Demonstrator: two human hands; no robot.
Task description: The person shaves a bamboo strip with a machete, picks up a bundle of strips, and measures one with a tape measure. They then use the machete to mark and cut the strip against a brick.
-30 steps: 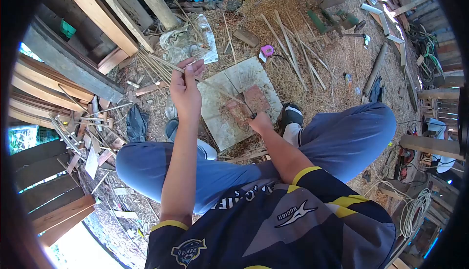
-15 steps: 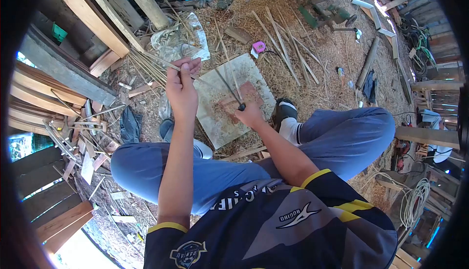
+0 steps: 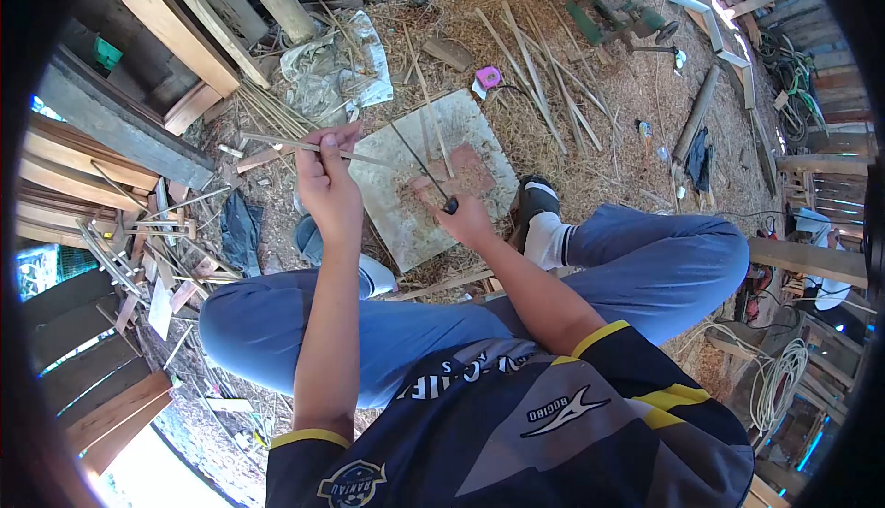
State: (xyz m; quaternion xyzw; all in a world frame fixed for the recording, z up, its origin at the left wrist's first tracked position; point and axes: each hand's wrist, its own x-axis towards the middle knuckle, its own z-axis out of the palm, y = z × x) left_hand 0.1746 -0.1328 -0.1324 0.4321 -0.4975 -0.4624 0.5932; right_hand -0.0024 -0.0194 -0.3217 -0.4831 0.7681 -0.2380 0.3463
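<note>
Presently, items as they stand:

- Left hand [image 3: 324, 185] — raised in front of the body and closed, thumb and fingers pinching a thin pale strip [image 3: 277, 142] near its middle. The strip lies roughly level, one end pointing out to the person's left, the other reaching toward the blade.
- Right hand [image 3: 466, 222] — lower, closed in a full fist round the dark handle of a knife [image 3: 419, 165]. The blade slants up and away from the body.
- Blade and strip — they cross in the view; whether the edge is touching the strip cannot be told.
- Slab [image 3: 466, 125] — flat on the ground between the feet, with a heap of shavings [image 3: 442, 185] lying on it under the hands.
- Bundle of similar strips [image 3: 272, 112] — on the ground beyond the left hand, apart from it.
- Pink tape measure [image 3: 488, 76] — past the far edge of the slab, untouched.
- Shoe [image 3: 532, 199] — just beside the slab, near the right hand.
- Handling note, as a judgement: the strip looks slight and likely to flex, so the pinch would best sit close to the edge; the edge should face away from the left fingers, at a shallow angle, with the cut kept over the slab.
</note>
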